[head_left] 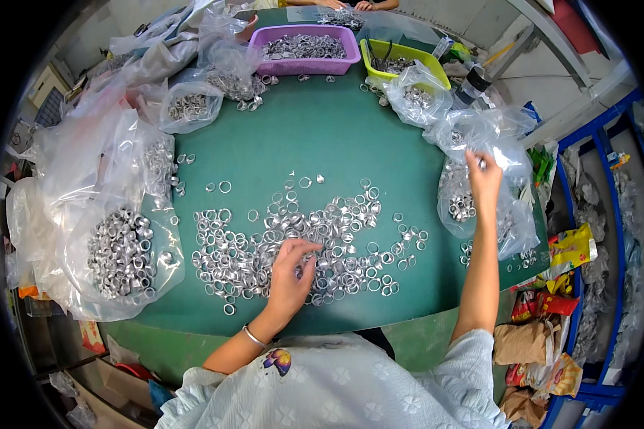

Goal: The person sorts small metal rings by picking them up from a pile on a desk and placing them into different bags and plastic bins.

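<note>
Several small silver metal rings [322, 229] lie scattered across the green table [322, 136]. My left hand [291, 272] rests on the near part of this pile, fingers curled over some rings. My right hand [484, 175] is stretched out to the right, over a clear plastic bag [479, 207] that holds more rings; its fingertips pinch a small ring at the bag's mouth. A bracelet sits on my left wrist.
Clear bags of rings [122, 250] crowd the table's left side and far edge. A purple basket [304, 48] and a yellow-green basket [401, 61] of rings stand at the far side, where another person's hands [343, 4] work. Blue racks and packets line the right.
</note>
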Demonstrator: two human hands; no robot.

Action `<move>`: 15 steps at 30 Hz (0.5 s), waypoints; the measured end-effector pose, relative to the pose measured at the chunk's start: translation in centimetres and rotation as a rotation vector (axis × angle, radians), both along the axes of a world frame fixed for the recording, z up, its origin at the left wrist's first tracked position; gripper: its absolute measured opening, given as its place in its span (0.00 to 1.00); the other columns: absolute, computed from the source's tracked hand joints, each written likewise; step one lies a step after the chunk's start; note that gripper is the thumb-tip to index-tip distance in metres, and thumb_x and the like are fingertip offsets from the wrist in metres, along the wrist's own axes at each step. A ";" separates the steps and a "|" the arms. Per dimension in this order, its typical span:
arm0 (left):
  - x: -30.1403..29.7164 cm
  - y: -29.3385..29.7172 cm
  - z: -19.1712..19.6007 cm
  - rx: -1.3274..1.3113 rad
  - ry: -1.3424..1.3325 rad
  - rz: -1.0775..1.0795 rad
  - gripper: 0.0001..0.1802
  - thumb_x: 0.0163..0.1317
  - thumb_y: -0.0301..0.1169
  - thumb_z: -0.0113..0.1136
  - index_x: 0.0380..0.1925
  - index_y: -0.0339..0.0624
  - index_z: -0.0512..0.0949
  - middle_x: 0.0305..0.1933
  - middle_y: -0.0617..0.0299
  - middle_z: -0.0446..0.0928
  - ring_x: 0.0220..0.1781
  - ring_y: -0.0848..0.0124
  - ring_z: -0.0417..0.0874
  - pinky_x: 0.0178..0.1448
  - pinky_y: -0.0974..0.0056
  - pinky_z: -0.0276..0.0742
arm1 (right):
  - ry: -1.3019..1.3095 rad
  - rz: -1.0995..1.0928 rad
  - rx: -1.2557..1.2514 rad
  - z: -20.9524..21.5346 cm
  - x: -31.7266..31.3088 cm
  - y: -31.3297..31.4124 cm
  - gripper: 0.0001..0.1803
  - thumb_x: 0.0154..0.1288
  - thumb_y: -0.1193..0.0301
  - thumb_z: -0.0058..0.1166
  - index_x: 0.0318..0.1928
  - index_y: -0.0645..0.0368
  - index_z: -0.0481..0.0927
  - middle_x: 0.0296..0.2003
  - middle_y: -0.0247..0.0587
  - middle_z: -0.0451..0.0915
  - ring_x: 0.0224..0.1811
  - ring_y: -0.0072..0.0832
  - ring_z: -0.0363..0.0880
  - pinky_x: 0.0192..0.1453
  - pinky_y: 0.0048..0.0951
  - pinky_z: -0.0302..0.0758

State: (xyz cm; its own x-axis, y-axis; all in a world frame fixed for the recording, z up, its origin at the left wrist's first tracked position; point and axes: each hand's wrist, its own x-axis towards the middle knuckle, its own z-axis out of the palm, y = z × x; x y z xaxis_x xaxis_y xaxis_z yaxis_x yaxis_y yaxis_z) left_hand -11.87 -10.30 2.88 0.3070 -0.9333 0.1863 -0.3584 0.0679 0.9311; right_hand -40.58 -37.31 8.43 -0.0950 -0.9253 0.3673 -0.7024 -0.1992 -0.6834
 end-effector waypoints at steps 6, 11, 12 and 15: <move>0.8 0.4 -0.7 0.027 -0.034 -0.021 0.13 0.55 0.18 0.57 0.41 0.42 0.77 0.42 0.58 0.71 0.25 0.72 0.72 0.32 0.69 0.70 | 0.038 0.026 -0.164 -1.6 -1.3 -4.9 0.16 0.59 0.63 0.58 0.39 0.65 0.82 0.27 0.48 0.81 0.29 0.32 0.80 0.36 0.27 0.74; 3.2 0.4 -1.2 0.064 -0.217 0.056 0.12 0.57 0.19 0.53 0.41 0.41 0.76 0.43 0.54 0.72 0.31 0.58 0.76 0.34 0.63 0.72 | -0.664 0.348 0.445 -1.2 4.6 5.0 0.15 0.64 0.62 0.54 0.29 0.62 0.78 0.14 0.31 0.68 0.08 0.14 0.59 0.12 0.16 0.50; 3.7 0.1 -1.0 0.086 -0.242 0.073 0.12 0.57 0.18 0.53 0.41 0.40 0.76 0.43 0.54 0.72 0.34 0.58 0.77 0.37 0.63 0.73 | -0.794 0.423 0.614 -2.0 5.6 6.8 0.15 0.65 0.62 0.54 0.28 0.62 0.77 0.14 0.30 0.68 0.09 0.15 0.60 0.12 0.16 0.51; 4.8 -1.5 -0.4 0.119 -0.372 0.061 0.13 0.56 0.19 0.54 0.42 0.39 0.76 0.45 0.54 0.73 0.36 0.54 0.78 0.39 0.59 0.74 | -0.942 0.664 1.088 -5.1 8.4 10.5 0.13 0.65 0.64 0.52 0.31 0.63 0.77 0.16 0.30 0.68 0.12 0.15 0.62 0.13 0.16 0.54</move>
State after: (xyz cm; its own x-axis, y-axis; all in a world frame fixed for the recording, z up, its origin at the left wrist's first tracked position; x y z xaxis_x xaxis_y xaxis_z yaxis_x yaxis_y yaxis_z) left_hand -7.06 -11.85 2.52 0.2945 -0.9373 0.1865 -0.6727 -0.0647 0.7371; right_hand -32.17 -26.81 3.37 0.6151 -0.6636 -0.4258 0.0467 0.5698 -0.8205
